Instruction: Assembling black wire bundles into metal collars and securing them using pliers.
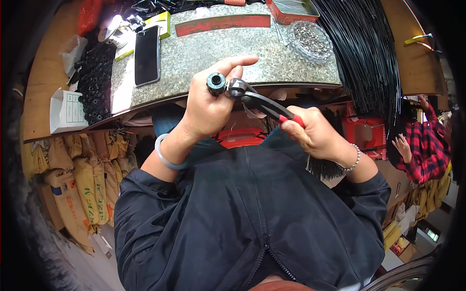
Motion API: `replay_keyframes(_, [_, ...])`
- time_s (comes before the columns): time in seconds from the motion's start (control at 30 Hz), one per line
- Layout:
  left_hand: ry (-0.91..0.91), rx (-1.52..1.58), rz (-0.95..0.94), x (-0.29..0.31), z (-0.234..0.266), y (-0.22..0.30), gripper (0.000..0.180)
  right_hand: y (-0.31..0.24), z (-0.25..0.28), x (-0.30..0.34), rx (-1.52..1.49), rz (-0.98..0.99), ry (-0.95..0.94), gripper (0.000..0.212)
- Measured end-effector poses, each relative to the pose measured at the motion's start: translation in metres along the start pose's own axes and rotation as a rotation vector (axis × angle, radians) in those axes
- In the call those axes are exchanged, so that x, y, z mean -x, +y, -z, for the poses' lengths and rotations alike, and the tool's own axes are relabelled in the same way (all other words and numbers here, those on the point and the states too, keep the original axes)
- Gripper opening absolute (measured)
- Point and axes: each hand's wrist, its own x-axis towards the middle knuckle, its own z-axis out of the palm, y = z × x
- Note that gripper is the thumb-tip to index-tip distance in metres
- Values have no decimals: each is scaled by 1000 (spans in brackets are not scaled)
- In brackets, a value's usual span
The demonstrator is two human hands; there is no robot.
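My left hand (205, 106) is closed round a dark tubular piece (216, 83), whose round open end faces up. Its index finger stretches out to the right, past the piece. My right hand (318, 135) grips a pair of pliers (267, 104) by its red and black handles. The metal head of the pliers meets the tubular piece at my left fingers; exactly what the jaws bite on is hidden. Both hands are held in front of my body, just off the near edge of the speckled tabletop (204, 53).
A phone (147, 56) lies by a heap of small black parts (97, 87) and a white box (68, 111). Further right are a red strip (223, 23), a glass dish of small metal pieces (310, 41) and long black rods (359, 53). Another person's checked sleeve (422, 160) shows far right.
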Motion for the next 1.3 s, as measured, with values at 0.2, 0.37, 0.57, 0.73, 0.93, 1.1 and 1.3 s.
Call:
replay_keyframes(0.2, [108,-25,36,-2,4,0,26,43,34,-32,420,186,485,13])
replay_keyframes(0.37, [74,53,110,0,4,6,25,65,118,-64,997,-313,552,21])
replay_keyframes(0.57, [66,25,19,-1,-1,1,25,67,127,-81,1015,-474,492,21])
replay_keyframes(0.73, [64,29,5,-3,-4,1,25,68,129,-76,997,-382,572,19])
replay_keyframes(0.93, [33,28,20,-4,-9,5,24,79,129,-73,864,-307,711,18])
replay_keyframes(1.1, [-6,14,-8,-3,-13,2,29,76,122,-71,918,-210,775,23])
replay_keyframes(1.3, [13,27,56,-2,-19,9,23,37,77,-67,491,509,870,8])
